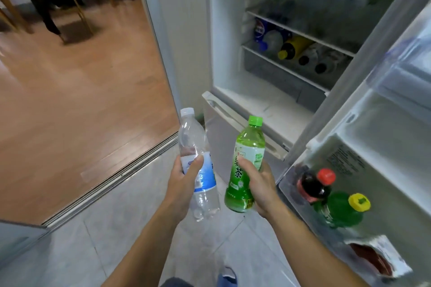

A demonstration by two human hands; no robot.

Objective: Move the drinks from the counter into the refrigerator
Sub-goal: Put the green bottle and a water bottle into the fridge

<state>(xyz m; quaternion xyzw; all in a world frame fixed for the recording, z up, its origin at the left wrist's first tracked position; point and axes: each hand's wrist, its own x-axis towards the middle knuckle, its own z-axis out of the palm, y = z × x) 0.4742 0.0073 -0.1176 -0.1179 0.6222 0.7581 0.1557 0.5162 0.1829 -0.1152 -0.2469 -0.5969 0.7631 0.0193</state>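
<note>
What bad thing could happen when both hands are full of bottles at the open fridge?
1. The left hand grips the water bottle and the right hand grips the green tea bottle, so no hand is free to steady anything; one could slip onto the tiled floor.
2. The middle shelf already holds bottles lying down; pushing another in might roll one out.
3. The door bin already holds two bottles, so space there looks tight.
</note>
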